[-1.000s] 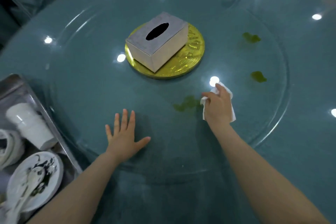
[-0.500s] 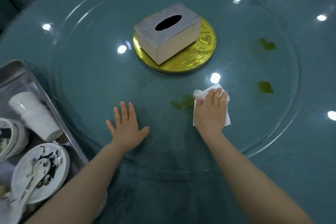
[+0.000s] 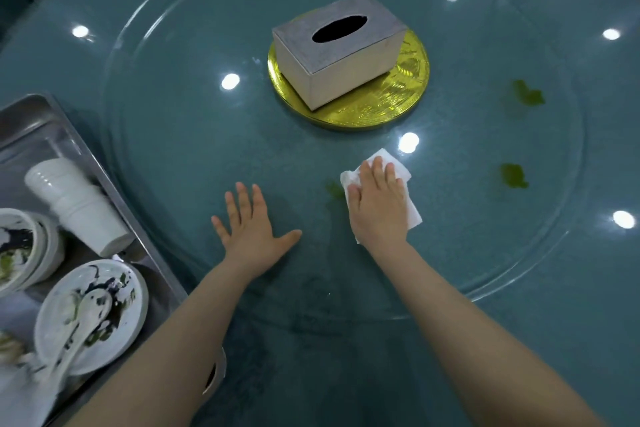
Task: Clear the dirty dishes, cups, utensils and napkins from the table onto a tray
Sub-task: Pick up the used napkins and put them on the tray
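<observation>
While the left hand (image 3: 251,229) is staying flat, fingers spread, on glass, the right hand (image 3: 377,206) is pressing the white napkin (image 3: 407,199) flat-fingered leftward, covering more green smear (image 3: 334,190).

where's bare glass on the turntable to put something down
Bare glass lies left of the tissue box, between it and the tray, above the left hand. The right side has two green smears. The tray is crowded with dishes.

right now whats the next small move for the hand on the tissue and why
Probably slide the right hand with the tissue a little left: a green smear still shows just past the tissue's left edge on the glass turntable. The left hand lies flat, apparently steadying it.
</observation>
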`<state>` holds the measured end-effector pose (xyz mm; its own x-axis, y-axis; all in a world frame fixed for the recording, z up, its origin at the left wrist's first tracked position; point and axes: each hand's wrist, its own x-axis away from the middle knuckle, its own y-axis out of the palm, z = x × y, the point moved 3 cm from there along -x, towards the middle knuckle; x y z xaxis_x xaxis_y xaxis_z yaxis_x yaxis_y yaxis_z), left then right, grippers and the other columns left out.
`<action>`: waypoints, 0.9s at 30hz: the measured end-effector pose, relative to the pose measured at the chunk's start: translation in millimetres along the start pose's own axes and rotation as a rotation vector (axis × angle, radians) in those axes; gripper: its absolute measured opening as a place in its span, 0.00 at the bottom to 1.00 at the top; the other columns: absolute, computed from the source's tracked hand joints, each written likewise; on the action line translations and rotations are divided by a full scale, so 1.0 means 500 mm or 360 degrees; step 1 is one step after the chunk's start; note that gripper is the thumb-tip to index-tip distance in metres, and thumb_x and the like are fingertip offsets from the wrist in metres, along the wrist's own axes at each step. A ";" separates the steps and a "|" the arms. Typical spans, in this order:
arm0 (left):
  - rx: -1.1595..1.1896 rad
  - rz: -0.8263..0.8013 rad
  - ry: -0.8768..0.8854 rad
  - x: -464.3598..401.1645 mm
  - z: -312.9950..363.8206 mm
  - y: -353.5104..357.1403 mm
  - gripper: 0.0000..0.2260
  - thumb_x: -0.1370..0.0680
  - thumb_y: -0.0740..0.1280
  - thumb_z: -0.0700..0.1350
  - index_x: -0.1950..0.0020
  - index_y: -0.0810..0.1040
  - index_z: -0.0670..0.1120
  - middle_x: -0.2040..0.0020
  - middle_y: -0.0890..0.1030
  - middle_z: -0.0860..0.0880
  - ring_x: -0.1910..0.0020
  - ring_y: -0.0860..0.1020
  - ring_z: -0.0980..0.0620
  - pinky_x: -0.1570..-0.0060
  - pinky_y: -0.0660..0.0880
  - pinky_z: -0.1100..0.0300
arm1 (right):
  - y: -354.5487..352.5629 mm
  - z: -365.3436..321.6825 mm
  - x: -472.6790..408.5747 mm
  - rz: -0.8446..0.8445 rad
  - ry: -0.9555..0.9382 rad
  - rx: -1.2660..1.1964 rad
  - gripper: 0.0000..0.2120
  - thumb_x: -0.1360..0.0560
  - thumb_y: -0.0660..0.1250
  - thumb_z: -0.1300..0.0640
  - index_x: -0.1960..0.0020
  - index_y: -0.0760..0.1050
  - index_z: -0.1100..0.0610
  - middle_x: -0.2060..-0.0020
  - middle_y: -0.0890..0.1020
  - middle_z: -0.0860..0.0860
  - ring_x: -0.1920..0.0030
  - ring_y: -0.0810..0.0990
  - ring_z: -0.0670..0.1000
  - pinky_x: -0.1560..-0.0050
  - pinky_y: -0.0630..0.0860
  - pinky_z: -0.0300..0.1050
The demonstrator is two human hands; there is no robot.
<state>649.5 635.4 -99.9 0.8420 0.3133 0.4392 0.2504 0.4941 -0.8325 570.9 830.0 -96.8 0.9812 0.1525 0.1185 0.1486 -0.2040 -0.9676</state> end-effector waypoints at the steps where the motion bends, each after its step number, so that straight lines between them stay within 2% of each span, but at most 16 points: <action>1: 0.0101 0.0066 0.0031 0.001 -0.008 -0.011 0.48 0.26 0.66 0.62 0.23 0.35 0.47 0.23 0.34 0.48 0.24 0.33 0.48 0.30 0.32 0.42 | 0.002 -0.008 0.000 -0.0021 -0.0062 0.0032 0.26 0.18 0.43 0.48 0.23 0.52 0.57 0.23 0.54 0.55 0.23 0.49 0.56 0.25 0.47 0.52; 5: 0.0484 0.0237 0.0150 0.032 -0.055 -0.042 0.42 0.24 0.69 0.50 0.22 0.43 0.44 0.21 0.45 0.49 0.23 0.41 0.52 0.27 0.37 0.53 | 0.014 -0.057 -0.007 -0.0174 -0.0443 0.0009 0.26 0.18 0.46 0.47 0.22 0.50 0.55 0.22 0.50 0.53 0.23 0.46 0.54 0.25 0.43 0.49; 8: 0.0506 0.0225 0.0167 0.050 -0.073 -0.043 0.41 0.24 0.69 0.48 0.21 0.44 0.45 0.21 0.46 0.50 0.23 0.41 0.54 0.27 0.38 0.58 | 0.018 -0.102 -0.019 -0.0317 -0.0776 -0.0029 0.26 0.18 0.48 0.47 0.22 0.51 0.53 0.22 0.50 0.50 0.23 0.45 0.52 0.26 0.40 0.46; 12: 0.0714 0.0263 0.0110 0.053 -0.080 -0.058 0.38 0.23 0.68 0.46 0.21 0.47 0.46 0.21 0.49 0.51 0.23 0.44 0.56 0.30 0.44 0.64 | 0.022 -0.149 -0.020 -0.0386 -0.1005 -0.0033 0.24 0.18 0.51 0.49 0.23 0.55 0.51 0.22 0.53 0.49 0.23 0.47 0.53 0.26 0.41 0.47; 15: 0.0699 0.0293 0.0096 0.061 -0.082 -0.066 0.37 0.23 0.68 0.46 0.21 0.48 0.47 0.21 0.50 0.52 0.23 0.45 0.58 0.32 0.46 0.64 | 0.022 -0.181 -0.029 -0.0461 -0.1064 -0.0124 0.21 0.17 0.51 0.55 0.25 0.59 0.51 0.23 0.56 0.49 0.23 0.49 0.52 0.27 0.43 0.46; 18: 0.0710 0.0304 0.0082 0.074 -0.089 -0.072 0.37 0.23 0.67 0.46 0.21 0.48 0.48 0.21 0.51 0.53 0.25 0.44 0.61 0.33 0.47 0.65 | 0.024 -0.212 -0.029 -0.0513 -0.1188 -0.0072 0.23 0.19 0.51 0.64 0.26 0.62 0.52 0.23 0.57 0.49 0.23 0.51 0.53 0.27 0.46 0.46; 22: 0.0725 0.0329 0.0052 0.093 -0.103 -0.082 0.36 0.23 0.67 0.45 0.21 0.49 0.47 0.21 0.52 0.51 0.23 0.46 0.58 0.33 0.47 0.65 | 0.035 -0.247 0.014 -0.0503 -0.1333 -0.0094 0.23 0.20 0.53 0.65 0.27 0.64 0.54 0.24 0.60 0.51 0.24 0.52 0.53 0.30 0.46 0.44; 27: 0.0725 0.0333 0.0035 0.121 -0.105 -0.089 0.36 0.23 0.67 0.45 0.21 0.49 0.46 0.21 0.52 0.50 0.23 0.47 0.55 0.33 0.48 0.64 | 0.038 -0.245 0.090 -0.0436 -0.1487 -0.0137 0.22 0.22 0.56 0.66 0.29 0.67 0.57 0.27 0.65 0.53 0.27 0.58 0.56 0.32 0.52 0.46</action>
<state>714.2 590.0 -54.2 0.8629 0.4288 0.2673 -0.1549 0.7281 -0.6677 633.0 714.3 -82.4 0.4237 0.9025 0.0766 0.4016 -0.1114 -0.9090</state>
